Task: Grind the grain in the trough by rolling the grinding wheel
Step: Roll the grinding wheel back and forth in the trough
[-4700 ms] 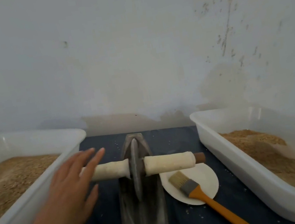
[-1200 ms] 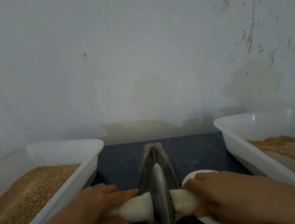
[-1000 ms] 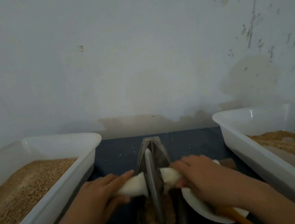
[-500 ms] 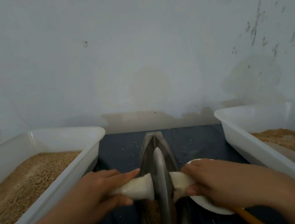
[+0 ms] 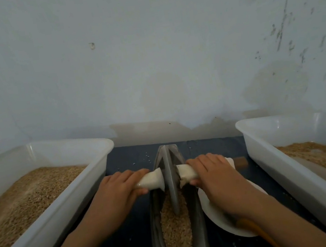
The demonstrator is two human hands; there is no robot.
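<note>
Grinding wheel standing in the grain-filled trough, left hand and right hand each wrapped round its white handle, white tubs close on both sides

We have only one view, from a camera worn on the head. It looks forward and down over our own forearms toward a pale wall that fills the upper half of the frame. The wide lens bends the edges. Close below us, centred, runs the trough on the dark table, stretching straight away from us toward the wall. A white tub crosses the left edge and another tub the right, both cut off by the frame.
</note>
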